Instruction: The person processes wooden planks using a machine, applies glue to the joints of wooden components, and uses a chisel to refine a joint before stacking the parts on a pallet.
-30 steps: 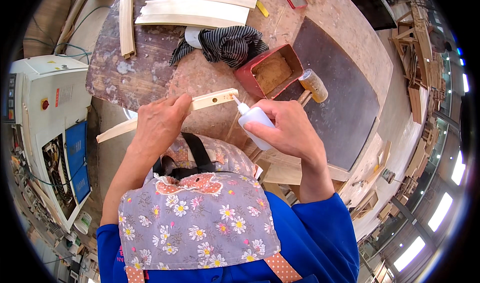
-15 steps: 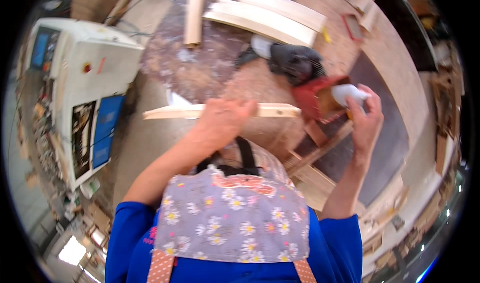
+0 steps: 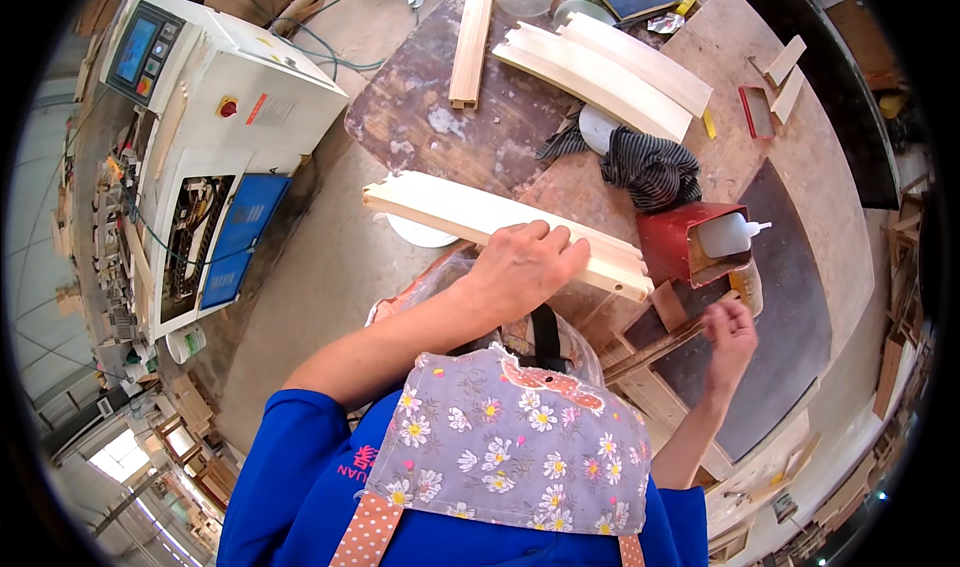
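My left hand (image 3: 525, 267) grips a pale wooden board (image 3: 450, 202) from above. The board has grooved, notched ends and lies slantwise in front of my body. On the right, my right hand (image 3: 731, 335) has its fingers curled together; whatever they hold, if anything, is hidden. It is just below a red open box (image 3: 672, 239), in which a white squeeze bottle (image 3: 724, 235) lies with its nozzle to the right. A yellowish container (image 3: 747, 289) sits between that box and my right hand.
Two pale boards (image 3: 600, 82) and a narrow wood piece (image 3: 470, 47) lie on the stained table (image 3: 420, 132). A striped dark cloth (image 3: 650, 170) is beside the red box. A white machine (image 3: 240, 87) with a blue door stands left. Wooden strips (image 3: 660, 352) are near my right forearm.
The squeeze bottle has gone from my right hand into the red box, and that hand has dropped lower. The board in my left hand has tilted, showing its broad face.
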Demonstrator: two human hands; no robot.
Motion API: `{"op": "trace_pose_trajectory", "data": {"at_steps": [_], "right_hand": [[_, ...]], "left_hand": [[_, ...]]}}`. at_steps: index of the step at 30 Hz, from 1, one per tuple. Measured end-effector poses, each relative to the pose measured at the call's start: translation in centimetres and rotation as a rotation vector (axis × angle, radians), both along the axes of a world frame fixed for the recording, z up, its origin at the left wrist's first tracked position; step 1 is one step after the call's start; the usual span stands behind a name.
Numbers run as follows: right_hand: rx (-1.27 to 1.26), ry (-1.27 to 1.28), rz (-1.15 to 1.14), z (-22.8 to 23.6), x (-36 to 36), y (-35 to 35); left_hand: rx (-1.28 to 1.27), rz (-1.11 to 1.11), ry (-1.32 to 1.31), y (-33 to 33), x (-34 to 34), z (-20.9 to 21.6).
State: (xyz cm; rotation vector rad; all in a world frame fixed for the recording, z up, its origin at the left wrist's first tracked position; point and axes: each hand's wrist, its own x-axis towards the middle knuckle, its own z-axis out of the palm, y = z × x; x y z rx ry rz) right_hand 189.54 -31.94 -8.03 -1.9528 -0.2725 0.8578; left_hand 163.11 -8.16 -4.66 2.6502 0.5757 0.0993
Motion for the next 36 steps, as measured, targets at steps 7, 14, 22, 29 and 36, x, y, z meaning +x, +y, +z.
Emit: {"op": "trace_pose_trajectory", "data": {"at_steps": [7, 14, 22, 29, 36], "right_hand": [[-0.069, 0.403, 0.637, 1.1, -10.5, 4.9], [0.027, -0.026, 0.942, 3.1, -15.8, 13.2], [0.072, -0.177, 0.827, 0.0, -14.6, 11.4], [0.142, 0.273, 0.603, 0.0, -13.5, 10.1], [0.469, -0.076, 0.507, 1.2, -12.4, 10.2]], "left_hand": [[0.066, 0.072, -0.142, -0.1, 0.4, 1.0], [-0.097, 0.546, -0.284, 4.8, -1.5, 3.5], [-0.554, 0.986, -0.845, 13.2, -9.3, -1.3], [-1.276, 1.319, -0.848, 10.8, -14.0, -6.7], [-1.485, 1.411, -0.823, 8.5, -11.5, -6.1]]}}
